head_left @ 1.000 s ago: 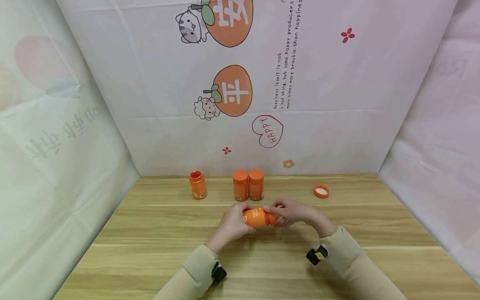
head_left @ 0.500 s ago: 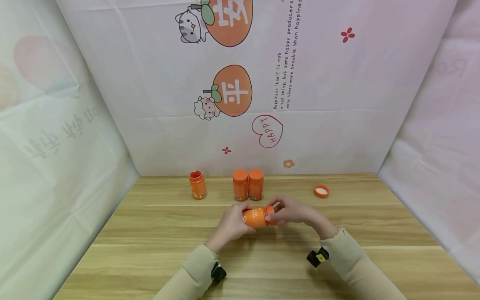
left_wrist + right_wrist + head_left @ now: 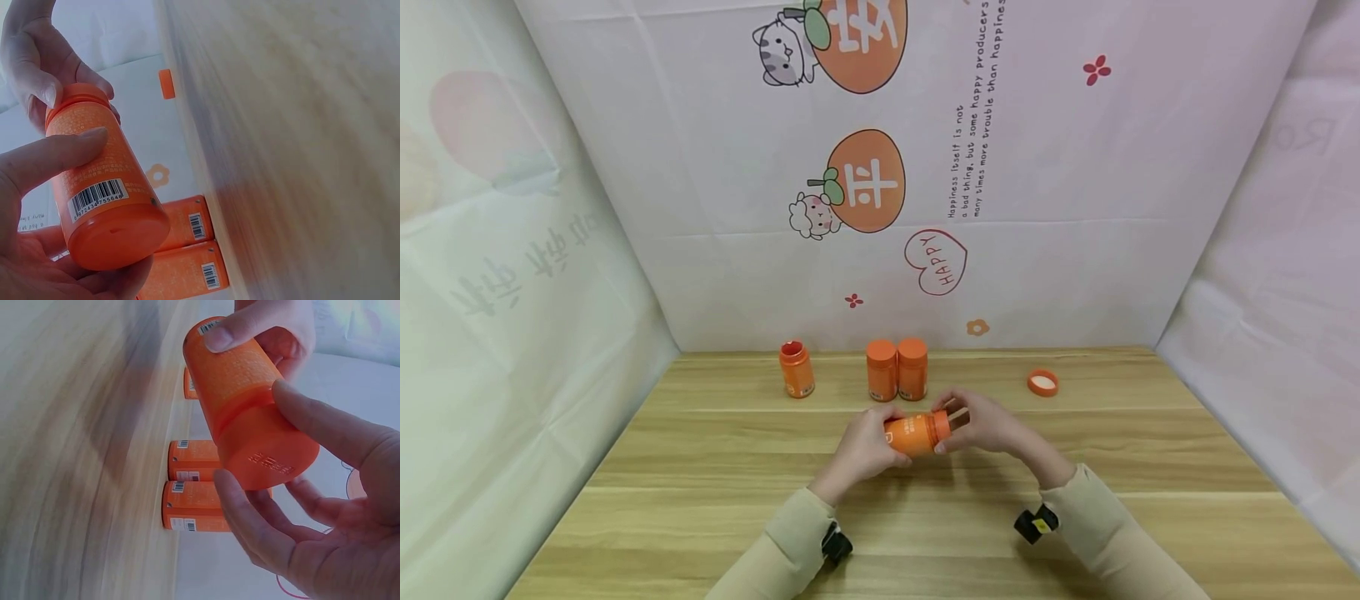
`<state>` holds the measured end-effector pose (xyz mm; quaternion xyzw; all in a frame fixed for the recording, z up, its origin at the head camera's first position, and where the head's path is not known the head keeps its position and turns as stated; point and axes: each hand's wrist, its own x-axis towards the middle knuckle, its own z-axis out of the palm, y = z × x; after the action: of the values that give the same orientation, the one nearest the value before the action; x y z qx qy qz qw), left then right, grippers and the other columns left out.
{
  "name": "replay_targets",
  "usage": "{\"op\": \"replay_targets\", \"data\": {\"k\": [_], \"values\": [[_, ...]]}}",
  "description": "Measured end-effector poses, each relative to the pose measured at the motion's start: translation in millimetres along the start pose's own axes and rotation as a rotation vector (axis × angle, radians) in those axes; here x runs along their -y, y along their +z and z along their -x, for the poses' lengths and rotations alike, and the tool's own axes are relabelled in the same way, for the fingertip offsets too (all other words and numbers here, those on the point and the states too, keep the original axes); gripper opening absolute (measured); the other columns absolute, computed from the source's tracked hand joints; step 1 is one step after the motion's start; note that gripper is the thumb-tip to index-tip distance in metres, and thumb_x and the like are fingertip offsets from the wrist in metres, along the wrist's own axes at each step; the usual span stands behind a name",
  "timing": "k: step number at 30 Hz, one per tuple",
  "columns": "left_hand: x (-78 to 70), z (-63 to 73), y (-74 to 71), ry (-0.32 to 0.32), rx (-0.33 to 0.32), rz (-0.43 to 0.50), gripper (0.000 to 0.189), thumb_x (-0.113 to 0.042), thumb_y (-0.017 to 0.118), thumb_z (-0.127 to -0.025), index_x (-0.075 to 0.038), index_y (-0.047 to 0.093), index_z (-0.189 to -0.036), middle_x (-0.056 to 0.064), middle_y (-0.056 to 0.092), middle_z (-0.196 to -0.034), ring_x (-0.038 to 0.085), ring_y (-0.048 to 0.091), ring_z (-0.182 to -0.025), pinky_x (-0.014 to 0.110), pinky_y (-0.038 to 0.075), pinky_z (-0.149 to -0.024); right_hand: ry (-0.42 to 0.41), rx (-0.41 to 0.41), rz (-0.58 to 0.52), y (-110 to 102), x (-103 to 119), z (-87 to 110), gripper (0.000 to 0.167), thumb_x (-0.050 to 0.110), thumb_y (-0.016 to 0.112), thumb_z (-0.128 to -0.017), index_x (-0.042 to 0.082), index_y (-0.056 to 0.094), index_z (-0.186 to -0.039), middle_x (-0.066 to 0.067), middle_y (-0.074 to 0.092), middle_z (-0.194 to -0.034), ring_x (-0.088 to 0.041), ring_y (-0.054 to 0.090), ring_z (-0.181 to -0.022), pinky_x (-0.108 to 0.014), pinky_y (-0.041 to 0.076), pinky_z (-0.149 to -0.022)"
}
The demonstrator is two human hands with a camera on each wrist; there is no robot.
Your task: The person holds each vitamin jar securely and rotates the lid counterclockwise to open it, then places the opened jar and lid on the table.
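My left hand (image 3: 863, 447) grips an orange pill bottle (image 3: 910, 434), which lies on its side over the middle of the table. Its thumb presses along the label, and the barcode end faces the left wrist camera. At the bottle's other end is an orange screw cap (image 3: 272, 450) with raised lettering. My right hand (image 3: 992, 423) holds the cap by its edge, thumb on one side and curled fingers on the other. The flat top of the cap shows between them in the right wrist view.
Behind the hands, two capped orange bottles (image 3: 882, 371) stand side by side. An uncapped orange bottle (image 3: 796, 371) stands to their left. A loose orange cap (image 3: 1042, 383) lies inside-up at the back right. A printed cloth (image 3: 1060, 275) hangs behind the table.
The fingers of my right hand have shifted round the cap, uncovering more of it in the head view. My left hand and the bottle have stayed in place.
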<state>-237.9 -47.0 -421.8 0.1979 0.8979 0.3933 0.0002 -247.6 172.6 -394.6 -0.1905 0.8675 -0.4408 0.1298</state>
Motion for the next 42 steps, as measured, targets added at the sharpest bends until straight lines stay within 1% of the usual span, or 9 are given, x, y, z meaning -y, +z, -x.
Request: {"op": "replay_targets", "data": {"k": [4,7,11,17,23,27,30,37,42], "values": [[1.0,-0.1,-0.2,-0.014,0.008,0.018,0.052,-0.012,0.087,-0.059,-0.013,0.066,-0.106,0.002,0.066,-0.101,0.016,0.057,-0.088,0.038,0.047,-0.081,-0.052,-0.045,0.034,3.2,0.8,1.9,0.055,0.015,0.085,-0.067,0.009,0.055,-0.113,-0.014,0.059,-0.116,-0.028,0.062,-0.1,-0.036,0.055,-0.077],[1.8,0.2,-0.5,-0.022,0.015,0.042,0.053,-0.011,0.087,-0.06,-0.013,0.066,-0.108,0.003,0.066,-0.102,0.017,0.057,-0.088,0.038,0.047,-0.081,-0.087,-0.068,0.038,4.8,2.1,3.5,0.057,0.011,0.085,-0.067,0.005,0.054,-0.114,-0.015,0.058,-0.115,-0.03,0.061,-0.1,-0.036,0.056,-0.076],[3.3,0.0,-0.2,-0.015,0.017,0.052,0.052,-0.011,0.087,-0.06,-0.012,0.066,-0.108,0.003,0.066,-0.102,0.016,0.056,-0.088,0.037,0.047,-0.08,-0.098,-0.088,0.034,5.3,2.9,5.3,0.058,0.008,0.084,-0.067,0.004,0.053,-0.116,-0.015,0.058,-0.116,-0.032,0.06,-0.102,-0.038,0.056,-0.077],[4.9,0.2,0.2,0.003,0.014,0.055,0.051,-0.011,0.086,-0.06,-0.012,0.066,-0.107,0.003,0.066,-0.101,0.016,0.056,-0.086,0.037,0.046,-0.079,-0.102,-0.114,0.049,4.0,1.9,6.7,0.057,0.013,0.085,-0.068,0.006,0.053,-0.115,-0.012,0.059,-0.115,-0.031,0.06,-0.103,-0.044,0.053,-0.083],[4.3,1.1,-0.6,0.006,0.019,0.076,0.05,-0.011,0.086,-0.061,-0.011,0.064,-0.107,0.004,0.065,-0.101,0.018,0.056,-0.086,0.037,0.046,-0.079,-0.114,-0.122,0.012,1.9,-1.5,7.3,0.057,0.015,0.085,-0.068,0.006,0.053,-0.114,-0.011,0.058,-0.114,-0.029,0.059,-0.104,-0.045,0.051,-0.086],[4.1,1.8,-0.6,0.004,0.006,0.077,0.05,-0.011,0.086,-0.062,-0.01,0.064,-0.107,0.005,0.065,-0.1,0.017,0.057,-0.086,0.037,0.047,-0.079,-0.115,-0.127,-0.018,0.6,-3.4,7.3,0.059,0.016,0.084,-0.069,0.003,0.052,-0.117,-0.012,0.057,-0.116,-0.03,0.057,-0.107,-0.047,0.05,-0.089],[5.0,1.8,-0.4,0.005,-0.009,0.071,0.051,-0.013,0.086,-0.062,-0.01,0.063,-0.108,0.004,0.065,-0.1,0.016,0.057,-0.085,0.036,0.048,-0.079,-0.109,-0.133,-0.029,-0.1,-3.9,7.2,0.06,0.016,0.083,-0.07,0.001,0.053,-0.12,-0.014,0.057,-0.119,-0.031,0.057,-0.107,-0.045,0.05,-0.089],[7.5,1.4,-0.3,0.019,0.008,0.183,0.052,-0.008,0.084,-0.064,-0.013,0.063,-0.112,0.001,0.065,-0.103,0.018,0.057,-0.091,0.038,0.046,-0.082,-0.089,-0.133,-0.043,-2.6,-4.5,8.5,0.061,0.022,0.082,-0.073,0.006,0.056,-0.125,-0.013,0.058,-0.122,-0.03,0.06,-0.106,-0.034,0.053,-0.081],[8.4,1.1,-2.6,0.018,-0.014,0.144,0.052,-0.012,0.084,-0.064,-0.011,0.061,-0.11,0.002,0.065,-0.103,0.018,0.058,-0.09,0.039,0.047,-0.082,-0.072,-0.136,-0.071,-4.1,-6.8,9.1,0.06,0.026,0.081,-0.074,0.007,0.057,-0.126,-0.013,0.059,-0.123,-0.029,0.06,-0.104,-0.031,0.053,-0.079]]}}
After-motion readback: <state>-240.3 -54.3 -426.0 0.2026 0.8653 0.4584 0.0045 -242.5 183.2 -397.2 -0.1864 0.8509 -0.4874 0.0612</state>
